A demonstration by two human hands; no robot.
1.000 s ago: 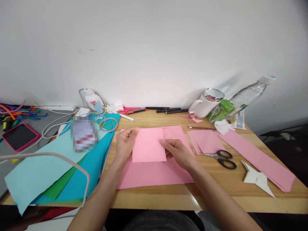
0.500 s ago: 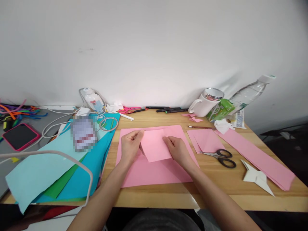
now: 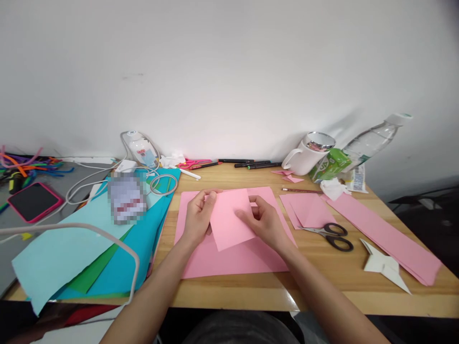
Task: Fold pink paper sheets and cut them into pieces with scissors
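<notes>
A small pink paper piece (image 3: pixel 229 222) is held tilted just above a large pink sheet (image 3: pixel 233 258) that lies flat on the wooden table (image 3: pixel 322 282). My left hand (image 3: pixel 198 217) pinches the piece's upper left edge with thumb and fingers. My right hand (image 3: pixel 263 222) grips its right side, thumb on top. Both forearms reach in from the near edge.
Black-handled scissors (image 3: pixel 333 236) lie on pink offcuts (image 3: pixel 308 210) to the right, beside long pink strips (image 3: pixel 387 234) and a white folded paper star (image 3: pixel 385 267). A white mug (image 3: pixel 308 155), a green carton (image 3: pixel 332 162) and a water bottle (image 3: pixel 373 138) stand at the back right. Blue and green sheets (image 3: pixel 82 248), cables and a phone (image 3: pixel 34 201) fill the left.
The small pink piece has been lifted off the big sheet and turned to a slant. Both hands have shifted slightly right and closer together on it.
</notes>
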